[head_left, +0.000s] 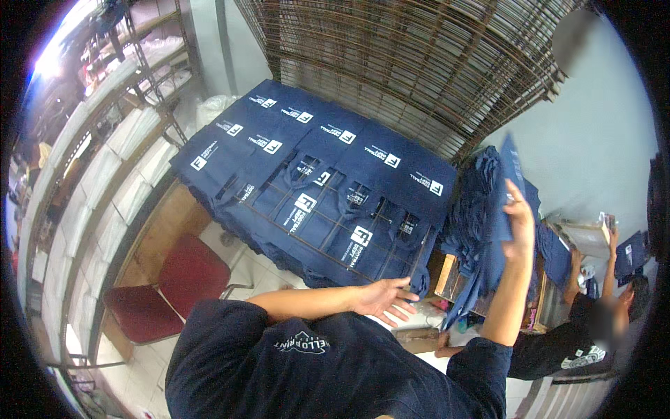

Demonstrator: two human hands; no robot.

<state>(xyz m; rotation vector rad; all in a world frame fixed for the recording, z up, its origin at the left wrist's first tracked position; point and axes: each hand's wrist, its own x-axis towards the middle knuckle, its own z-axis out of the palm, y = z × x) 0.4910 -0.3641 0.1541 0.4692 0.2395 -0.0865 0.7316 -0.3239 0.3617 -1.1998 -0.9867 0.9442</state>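
Observation:
My right hand point(518, 222) is raised at the right, with its fingers closed at the edge of a navy cloth bag point(511, 164) with pale print, which stands up at a tilt. Right beside it, a thick pile of navy cloth bags point(477, 195) is heaped on a wooden box-like stand. My left hand point(386, 300) hovers near the table's front right corner, fingers spread, holding nothing. Navy bags with white printing point(293, 209) cover the table in rows; looped handles show on several in the middle. Thin dark bars cross over the nearer bags.
Stacked rusty wire racks point(391, 56) rise behind the table. Two dark red chairs point(192, 276) stand at the left, beside shelves holding white stacks point(125, 140). Another person point(558, 349) works at the far right with arms raised near more navy bags point(631, 251).

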